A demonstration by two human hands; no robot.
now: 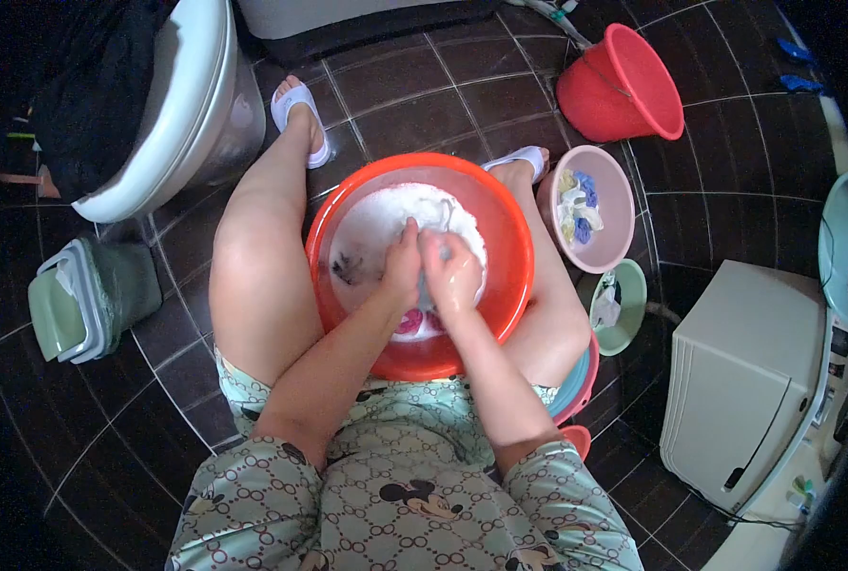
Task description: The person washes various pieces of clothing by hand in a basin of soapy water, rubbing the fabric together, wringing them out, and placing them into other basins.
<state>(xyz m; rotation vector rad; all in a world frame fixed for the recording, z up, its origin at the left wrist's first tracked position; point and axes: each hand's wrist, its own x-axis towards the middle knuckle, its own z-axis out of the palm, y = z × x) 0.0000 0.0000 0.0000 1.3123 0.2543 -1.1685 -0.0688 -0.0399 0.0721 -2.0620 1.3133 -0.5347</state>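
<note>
The orange basin (pixel 517 257) sits between the person's spread legs (pixel 257 252), close against the lap, probably so that both arms can reach its middle without stretching and the knees can hem it in; what it stands on is hidden. White foam (pixel 371 214) covers much of the water, with a dark cloth (pixel 348 268) breaking through on the left and a pink cloth (pixel 410 322) showing near the wrists. Over the middle, the left hand (pixel 403 262) and right hand (pixel 452 276) meet palm to palm — the left with its fingers fairly straight and together, the right with its fingers curled inward. A pale strip (pixel 423 290), perhaps wet cloth, shows between and below them, inside the rim, where any drips would likely fall back into the basin. Whether either hand truly grips it I cannot tell, as the palms face each other and hide the contact. To the right, just beyond the leg, stand a pink bowl (pixel 623 228) with blue, yellow and white cloths (pixel 584 195) and a green bowl (pixel 635 319) with a whitish piece (pixel 606 310) — seemingly set there for easy reach and to hold those pieces apart. The red bucket (pixel 604 90) stands farther off, tilted in this bent view.
</note>
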